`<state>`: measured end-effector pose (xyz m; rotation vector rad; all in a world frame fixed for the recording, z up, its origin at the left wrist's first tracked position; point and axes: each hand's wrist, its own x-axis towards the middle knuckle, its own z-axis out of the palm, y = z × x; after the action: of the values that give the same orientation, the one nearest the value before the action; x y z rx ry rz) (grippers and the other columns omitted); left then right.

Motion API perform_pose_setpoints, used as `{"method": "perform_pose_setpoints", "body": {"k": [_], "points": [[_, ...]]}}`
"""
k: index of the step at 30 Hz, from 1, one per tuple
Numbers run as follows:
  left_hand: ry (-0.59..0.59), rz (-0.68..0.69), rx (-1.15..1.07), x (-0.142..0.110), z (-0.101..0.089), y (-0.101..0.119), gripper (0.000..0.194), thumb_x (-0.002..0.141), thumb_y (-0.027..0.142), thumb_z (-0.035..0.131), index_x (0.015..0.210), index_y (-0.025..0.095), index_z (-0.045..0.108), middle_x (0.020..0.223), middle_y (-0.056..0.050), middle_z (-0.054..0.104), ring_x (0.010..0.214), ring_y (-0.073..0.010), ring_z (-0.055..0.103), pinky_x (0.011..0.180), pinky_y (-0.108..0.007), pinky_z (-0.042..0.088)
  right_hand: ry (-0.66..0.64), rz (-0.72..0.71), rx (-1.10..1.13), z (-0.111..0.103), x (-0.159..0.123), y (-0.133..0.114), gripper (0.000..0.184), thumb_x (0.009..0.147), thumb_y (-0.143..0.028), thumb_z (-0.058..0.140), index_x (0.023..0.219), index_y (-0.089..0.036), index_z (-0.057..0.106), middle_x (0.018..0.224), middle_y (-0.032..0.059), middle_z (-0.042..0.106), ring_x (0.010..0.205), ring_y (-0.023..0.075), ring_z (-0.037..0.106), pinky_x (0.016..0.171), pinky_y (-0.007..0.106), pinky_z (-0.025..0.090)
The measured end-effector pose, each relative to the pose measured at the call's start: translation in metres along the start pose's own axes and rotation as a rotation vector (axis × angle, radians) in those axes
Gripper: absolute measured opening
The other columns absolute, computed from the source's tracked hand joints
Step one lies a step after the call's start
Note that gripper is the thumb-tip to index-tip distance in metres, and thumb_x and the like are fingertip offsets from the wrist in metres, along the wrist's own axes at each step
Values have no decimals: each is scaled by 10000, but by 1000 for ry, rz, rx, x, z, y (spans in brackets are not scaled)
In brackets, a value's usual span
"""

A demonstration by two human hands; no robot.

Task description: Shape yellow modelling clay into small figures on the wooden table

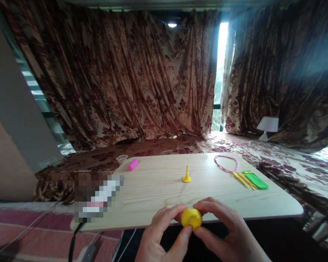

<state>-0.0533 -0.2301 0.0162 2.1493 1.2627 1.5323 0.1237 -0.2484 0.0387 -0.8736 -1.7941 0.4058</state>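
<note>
A rounded lump of yellow modelling clay (191, 218) is held above the near edge of the table, with a slightly dented front. My left hand (165, 233) pinches it from the left between thumb and fingertips. From the other side, my right hand (224, 227) grips the same lump, its thumb low on the front. Beyond the hands, a yellow piece (187, 175) with a thin upright stem and a wider base stands on the table. The palms and some fingertips are hidden.
The pale wooden table (153, 193) holds a pink piece (133, 164) at far left. At right lie a pink twisted loop (226, 163), yellow sticks (240, 179) and a green slab (256, 180). A pixelated object (100, 198) with a black cable covers the left edge.
</note>
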Motion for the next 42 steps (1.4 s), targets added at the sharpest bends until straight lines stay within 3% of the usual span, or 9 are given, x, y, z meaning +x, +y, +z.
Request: {"method": "perform_pose_setpoints", "body": {"k": [6,12,16,21,26,30,33,39,42], "points": [[-35,366,163,10,-7,-2,358,710,147,659,1033,279,580,905,18,709,824,-174,677,902,-407,502,32,-102,-91,1,-2,2,453,690,-26,626,1096,-222,575,1023,38,640,945,164,624,834,198,496],[-67,411,179,11,-9,4,324,710,126,644,993,255,552,815,19,691,742,-169,666,874,-441,494,62,-121,-86,2,-4,4,414,715,-34,628,1078,-226,568,967,26,649,898,147,635,820,192,504],[-28,430,221,13,-8,7,308,695,107,639,955,248,551,783,16,681,726,-182,651,887,-488,448,80,-113,-118,6,-5,2,352,738,-34,602,1046,-204,586,946,38,641,874,146,634,794,200,514],[16,410,242,12,-5,6,314,707,89,619,969,247,547,824,-1,680,783,-196,643,911,-505,417,107,-108,-154,10,-5,5,313,779,-54,585,1056,-200,589,953,48,631,875,142,626,781,200,515],[-77,347,239,8,-6,2,373,731,155,638,1074,250,528,916,-25,675,851,-217,642,897,-523,437,25,-58,-117,8,-4,8,329,805,-72,562,1099,-218,594,979,50,625,881,147,621,764,202,520],[-156,344,214,8,-10,2,263,772,158,605,1013,256,569,877,-9,677,829,-197,649,921,-531,428,-39,-29,-60,4,-6,5,358,787,-130,608,1134,-217,582,982,54,631,875,163,624,761,214,523],[-179,322,206,8,-12,7,211,773,169,604,971,242,597,852,-11,677,812,-188,650,946,-510,422,-32,21,-59,4,-6,1,257,801,-148,599,1050,-205,624,921,53,627,823,162,621,726,222,524],[-163,266,172,10,-8,12,163,771,174,604,922,235,612,811,-5,680,776,-183,654,958,-493,424,-7,-18,-108,6,-6,-3,230,834,-121,546,1003,-237,650,887,41,630,812,162,606,706,234,519],[-67,165,106,5,-1,10,189,765,196,614,945,251,612,877,-4,698,848,-196,658,972,-460,429,60,-5,-60,7,-7,1,280,823,-133,567,1081,-230,611,1012,55,627,907,170,612,786,235,514]]}}
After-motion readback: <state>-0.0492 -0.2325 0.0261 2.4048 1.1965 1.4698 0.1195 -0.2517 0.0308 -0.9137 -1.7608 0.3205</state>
